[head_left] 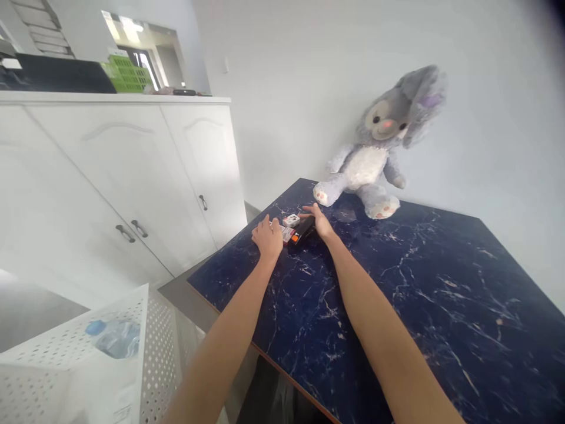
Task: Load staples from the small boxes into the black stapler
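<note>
Both my arms reach out over a dark blue marble-patterned table [397,294]. My left hand [267,237] rests near the table's far left edge, fingers curled, touching a small white and red box [288,234]. My right hand [318,221] lies on a black oblong object [301,231] with an orange mark at its near end, fingers wrapped over it. A second small white box [291,219] sits just beyond, between the two hands. Whether the left hand grips anything is hidden.
A grey and white plush rabbit [379,147] sits against the wall at the table's far side. White cabinets [132,176] stand to the left, green crates [126,73] on top. A white perforated bin [110,353] holding a plastic bottle [115,337] stands at lower left.
</note>
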`<state>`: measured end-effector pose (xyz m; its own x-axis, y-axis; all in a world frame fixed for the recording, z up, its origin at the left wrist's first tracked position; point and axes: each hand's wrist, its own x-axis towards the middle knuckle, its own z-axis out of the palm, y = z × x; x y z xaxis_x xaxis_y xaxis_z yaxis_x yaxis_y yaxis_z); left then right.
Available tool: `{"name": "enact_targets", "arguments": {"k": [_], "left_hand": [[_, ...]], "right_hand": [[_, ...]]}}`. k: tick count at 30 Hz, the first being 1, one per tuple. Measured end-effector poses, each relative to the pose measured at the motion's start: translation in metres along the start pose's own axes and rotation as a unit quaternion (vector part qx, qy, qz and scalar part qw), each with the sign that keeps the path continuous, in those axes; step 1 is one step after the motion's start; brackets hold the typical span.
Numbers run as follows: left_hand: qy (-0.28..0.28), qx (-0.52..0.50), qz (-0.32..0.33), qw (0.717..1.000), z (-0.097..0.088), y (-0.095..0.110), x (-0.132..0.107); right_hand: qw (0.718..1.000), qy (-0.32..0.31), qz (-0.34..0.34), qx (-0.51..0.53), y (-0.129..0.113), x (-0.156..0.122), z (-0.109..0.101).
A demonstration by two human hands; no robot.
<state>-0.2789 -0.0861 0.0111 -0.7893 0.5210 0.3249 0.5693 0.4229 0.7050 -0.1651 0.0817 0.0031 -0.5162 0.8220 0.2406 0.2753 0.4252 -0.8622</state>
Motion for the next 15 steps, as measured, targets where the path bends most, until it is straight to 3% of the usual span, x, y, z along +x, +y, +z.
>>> {"name": "enact_targets", "arguments": {"k": [2,6,10,15], "left_hand": [[-0.016,-0.001,-0.002,1.0,0.003,-0.003,0.003],[-0.03,0.005,0.008,0.999,0.007,-0.005,0.005],[0.0,0.019,0.042,0.999,0.003,0.0,-0.002],[0.091,0.036,0.187,0.977,-0.014,0.01,-0.023]], "right_hand": [[0.993,0.001,0.017,0.118,0.004,0.001,-0.001],[0.971,0.126,0.075,0.19,0.008,-0.013,-0.007],[0.965,0.19,0.075,0.164,0.002,-0.051,-0.01],[0.97,0.24,0.019,-0.008,-0.004,-0.124,-0.037]]}}
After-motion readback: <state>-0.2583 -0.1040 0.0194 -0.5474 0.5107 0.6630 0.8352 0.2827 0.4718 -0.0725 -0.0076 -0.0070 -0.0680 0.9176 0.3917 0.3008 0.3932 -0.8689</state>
